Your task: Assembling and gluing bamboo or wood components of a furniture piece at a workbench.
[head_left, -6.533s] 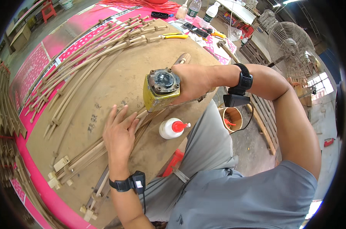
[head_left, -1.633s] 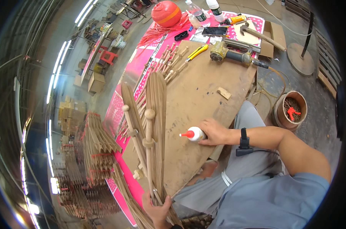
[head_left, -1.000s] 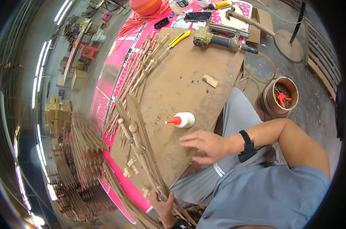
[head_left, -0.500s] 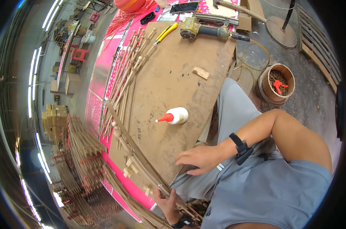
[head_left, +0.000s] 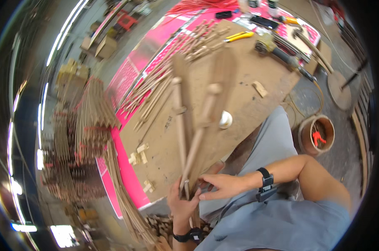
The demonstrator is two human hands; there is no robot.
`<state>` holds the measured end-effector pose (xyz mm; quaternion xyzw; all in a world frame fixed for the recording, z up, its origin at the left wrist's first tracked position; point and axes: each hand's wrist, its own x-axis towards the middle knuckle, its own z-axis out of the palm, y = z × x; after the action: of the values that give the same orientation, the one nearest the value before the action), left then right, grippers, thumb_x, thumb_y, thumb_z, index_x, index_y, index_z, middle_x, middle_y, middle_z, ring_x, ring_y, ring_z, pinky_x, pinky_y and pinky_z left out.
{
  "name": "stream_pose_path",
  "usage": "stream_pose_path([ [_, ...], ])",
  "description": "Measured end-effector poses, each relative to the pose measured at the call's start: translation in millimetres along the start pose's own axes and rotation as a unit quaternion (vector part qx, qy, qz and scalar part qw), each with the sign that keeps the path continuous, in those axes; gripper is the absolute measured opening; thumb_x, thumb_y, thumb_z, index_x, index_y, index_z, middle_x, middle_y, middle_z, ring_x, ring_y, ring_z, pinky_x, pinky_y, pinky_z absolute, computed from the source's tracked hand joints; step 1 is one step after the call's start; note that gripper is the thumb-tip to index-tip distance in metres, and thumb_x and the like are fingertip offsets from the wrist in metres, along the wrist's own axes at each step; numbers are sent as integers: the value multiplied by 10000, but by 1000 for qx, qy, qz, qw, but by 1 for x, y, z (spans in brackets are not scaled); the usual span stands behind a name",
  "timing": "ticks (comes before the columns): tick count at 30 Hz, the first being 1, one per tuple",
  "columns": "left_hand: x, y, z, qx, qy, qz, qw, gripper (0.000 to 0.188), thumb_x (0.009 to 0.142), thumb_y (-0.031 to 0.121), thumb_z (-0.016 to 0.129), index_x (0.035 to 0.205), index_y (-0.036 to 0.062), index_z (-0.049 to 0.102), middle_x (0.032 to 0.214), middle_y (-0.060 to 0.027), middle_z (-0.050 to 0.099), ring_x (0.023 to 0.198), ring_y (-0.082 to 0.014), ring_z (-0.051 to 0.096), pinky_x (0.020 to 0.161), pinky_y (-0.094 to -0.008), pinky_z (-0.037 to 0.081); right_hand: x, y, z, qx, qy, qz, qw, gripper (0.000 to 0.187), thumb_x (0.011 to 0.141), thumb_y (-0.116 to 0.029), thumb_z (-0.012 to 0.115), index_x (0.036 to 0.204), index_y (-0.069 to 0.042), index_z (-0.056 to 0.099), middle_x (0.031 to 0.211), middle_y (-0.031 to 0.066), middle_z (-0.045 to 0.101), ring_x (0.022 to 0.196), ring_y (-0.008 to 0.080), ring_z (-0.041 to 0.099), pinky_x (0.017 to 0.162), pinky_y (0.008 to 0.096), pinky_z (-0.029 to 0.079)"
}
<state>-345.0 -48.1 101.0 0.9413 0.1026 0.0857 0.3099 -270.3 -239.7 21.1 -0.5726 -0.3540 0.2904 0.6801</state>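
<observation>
Both hands are on one bundle of turned wooden sticks [head_left: 193, 138], lifted on end above the desk [head_left: 239, 100]. My left hand [head_left: 182, 205] is wrapped tight round the bundle's lower end; my right hand [head_left: 223, 187] lies against it from the side, fingers spread and pinching the sticks together. I judge this the gathering and squaring-up step. Next I'd want a firm two-handed squeeze so none slips. Behind the bundle a white glue bottle [head_left: 225, 119] lies on the desk.
</observation>
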Motion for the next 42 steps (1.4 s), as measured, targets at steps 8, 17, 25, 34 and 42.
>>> stream_pose_path([
  [8,-1,18,31,107,124,200,966,759,725,267,909,1378,10,619,1041,-164,651,903,-368,641,793,-469,545,-5,-1,5,85,52,46,994,480,998,-326,756,1237,72,635,1088,120,725,937,155,695,828,333,595],
  [17,-23,6,20,117,144,221,957,891,739,360,920,1463,25,525,1243,-188,666,1070,-386,660,908,-474,549,0,-25,9,130,126,-21,983,276,1057,-104,644,1306,14,650,1192,52,696,1030,131,648,856,316,572],
  [25,-109,-64,-3,164,176,120,963,1054,704,423,963,1504,-9,429,1397,-231,562,1197,-409,574,978,-494,504,14,-45,-23,183,103,-36,977,271,1093,-157,596,1307,7,624,1223,43,670,1078,127,632,872,311,565],
  [34,-180,-100,19,67,62,-60,994,866,697,364,985,1351,-34,579,1122,-196,692,1018,-405,667,904,-466,550,28,-60,-44,116,142,-74,980,340,1104,-274,584,1264,19,649,1095,66,726,891,126,688,706,284,591],
  [42,-192,-119,36,37,119,-124,984,624,676,224,982,1171,8,668,962,-157,695,841,-350,706,773,-407,580,49,-70,-33,175,85,101,976,361,1117,-245,555,1341,35,600,1117,59,726,859,93,693,717,247,610],
])
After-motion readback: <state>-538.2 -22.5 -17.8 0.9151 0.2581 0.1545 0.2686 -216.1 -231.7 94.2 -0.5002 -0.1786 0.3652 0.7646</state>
